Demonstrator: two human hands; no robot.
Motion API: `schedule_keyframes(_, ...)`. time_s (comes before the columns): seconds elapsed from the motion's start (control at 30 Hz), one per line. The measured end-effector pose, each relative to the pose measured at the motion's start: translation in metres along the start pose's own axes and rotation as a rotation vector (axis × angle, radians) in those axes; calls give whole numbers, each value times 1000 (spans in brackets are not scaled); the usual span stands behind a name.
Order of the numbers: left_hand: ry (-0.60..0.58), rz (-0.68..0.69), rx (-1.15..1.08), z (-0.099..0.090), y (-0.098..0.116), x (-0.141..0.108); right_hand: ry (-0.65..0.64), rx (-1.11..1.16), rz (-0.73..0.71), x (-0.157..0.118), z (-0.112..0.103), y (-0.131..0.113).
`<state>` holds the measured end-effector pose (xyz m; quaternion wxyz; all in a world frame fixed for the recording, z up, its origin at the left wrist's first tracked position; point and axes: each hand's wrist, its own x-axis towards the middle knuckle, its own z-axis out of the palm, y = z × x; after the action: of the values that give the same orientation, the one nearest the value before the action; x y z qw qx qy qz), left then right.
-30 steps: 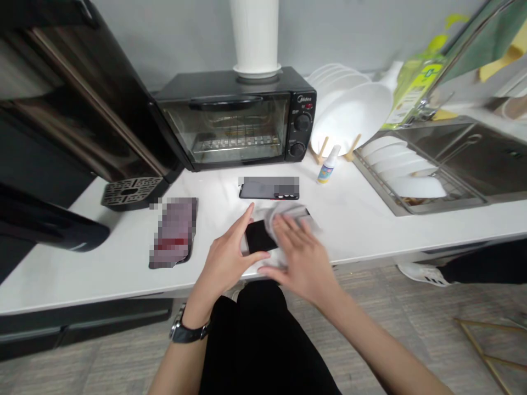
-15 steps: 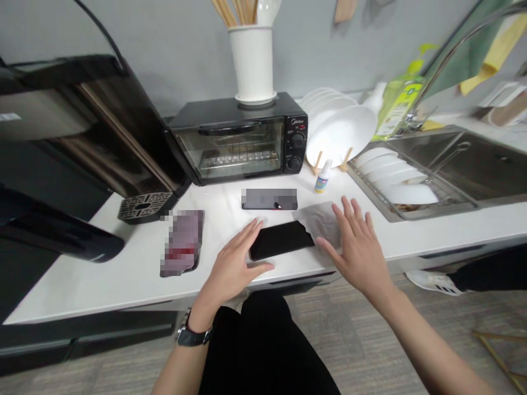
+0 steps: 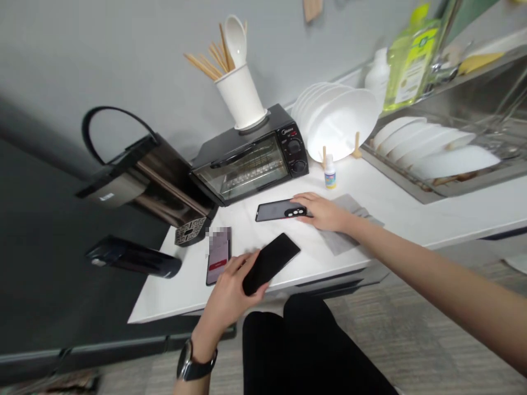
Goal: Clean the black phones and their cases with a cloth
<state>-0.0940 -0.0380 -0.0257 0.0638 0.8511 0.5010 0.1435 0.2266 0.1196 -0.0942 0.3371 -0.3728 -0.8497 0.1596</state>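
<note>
My left hand (image 3: 236, 282) is closed round the lower left end of a black smartphone (image 3: 274, 258), whose dark screen faces up, tilted at the counter's front. My right hand (image 3: 317, 211) has its fingers and thumb on the right end of a phone case (image 3: 274, 210), grey with a dark rim and camera holes showing white. The case is at the counter's surface. Below my right forearm a grey cloth (image 3: 335, 241) lies flat, partly hidden. Beside my left hand lies another phone (image 3: 218, 258), its lit screen showing a red bar. A small spray bottle (image 3: 330, 174) stands behind my right hand.
A black toaster oven (image 3: 251, 164) carries a white utensil holder (image 3: 242, 96). Left of it are a dark drink machine (image 3: 164, 181) and a dark bottle-like cylinder (image 3: 134, 258). White plates (image 3: 340, 126) stand in a rack. A sink (image 3: 420, 189) holding bowls is right, near green soap (image 3: 411, 66).
My left hand has taken hold of the black smartphone and turned it. My right hand has moved left from above the cloth onto the phone case. The view has tilted.
</note>
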Motion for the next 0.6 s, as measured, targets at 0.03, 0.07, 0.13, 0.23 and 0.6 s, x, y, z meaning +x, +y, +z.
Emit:
schedule_keyframes(0.03, -2, -22, 4, -6, -5, -6, -6, 33, -10, 0, 0, 0)
schedule_keyframes(0.07, -3, -37, 10, -12, -11, -10, -12, 63, -19, 0, 0, 0)
schedule_keyframes(0.13, 28, -57, 32, -23, -19, -10, -30, 111, -27, 1, -2, -2)
schedule_keyframes(0.23, 74, -49, 14, -28, -24, 8, -80, 166, -36, 1, -6, -5)
schedule_keyframes(0.6, -38, 102, -155, 16, -26, 76, -182, 453, -6, -2, -19, -19)
